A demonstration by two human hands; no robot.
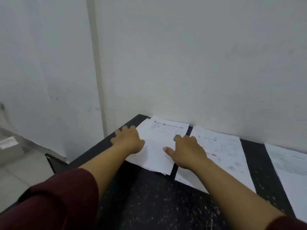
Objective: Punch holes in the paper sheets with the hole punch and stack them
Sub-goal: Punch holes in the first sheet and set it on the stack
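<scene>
The surface [149, 205] under the hands is black, flecked all over with small white specks. The paper stack [157, 146] between the two hands is white with faint grey print and a few dark bars of text near its far edge. The sheets [229, 155] just right of the right hand [187, 151] are white with sparse dark marks. Both sleeves [54, 200] are dark maroon. The wall [182, 55] beyond the hands is pale grey-white.

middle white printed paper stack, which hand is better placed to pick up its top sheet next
Right, probably. The right hand lies at the gap beside the middle white printed paper stack, its wrist already over it. The left hand rests on the far-left paper stack's outer edge.
</scene>
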